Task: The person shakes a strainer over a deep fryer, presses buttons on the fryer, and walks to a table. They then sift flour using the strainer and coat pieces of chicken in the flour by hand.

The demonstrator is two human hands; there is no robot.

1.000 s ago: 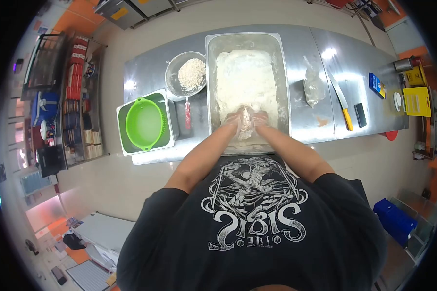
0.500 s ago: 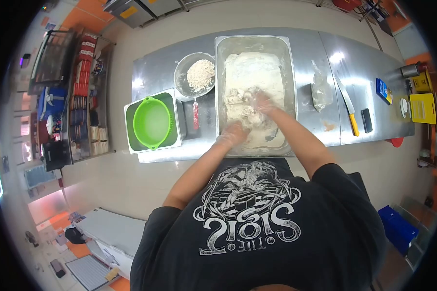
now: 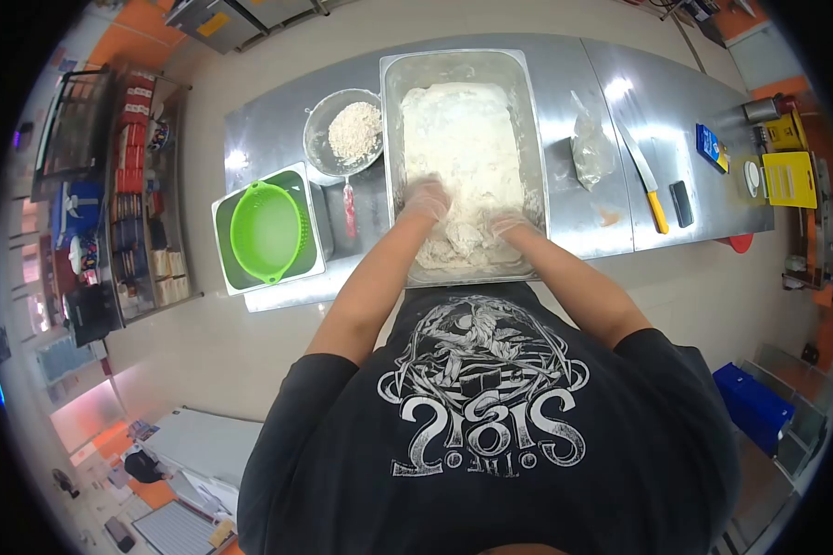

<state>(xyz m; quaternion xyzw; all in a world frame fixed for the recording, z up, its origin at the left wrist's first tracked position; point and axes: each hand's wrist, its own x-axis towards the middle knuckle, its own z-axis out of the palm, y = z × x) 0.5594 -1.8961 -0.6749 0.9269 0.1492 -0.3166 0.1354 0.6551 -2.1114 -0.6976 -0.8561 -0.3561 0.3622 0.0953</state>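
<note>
A deep metal tray (image 3: 538, 153) holds a bed of white flour (image 3: 458, 120), with lumpy flour-coated pieces (image 3: 463, 242) gathered at its near end. My left hand (image 3: 428, 197), in a clear plastic glove, presses into the flour along the tray's left side; its fingertips are buried. On the right, my gloved right hand (image 3: 512, 224) touches the flour beside the lumpy pieces, its fingers mostly hidden. Whether either hand grips a piece does not show.
Left of the tray are a round strainer (image 3: 319, 153) of pale crumbs with a red-wrapped handle and a green basket (image 3: 241, 236) in a metal container (image 3: 319, 264). To the right lie a plastic bag (image 3: 590, 153), a yellow-handled knife (image 3: 655, 208) and a phone (image 3: 682, 203).
My hands have come apart from the middle of the tray. The left moved up to the left side, the right down toward the near right. The lumpy pieces now sit nearer me.
</note>
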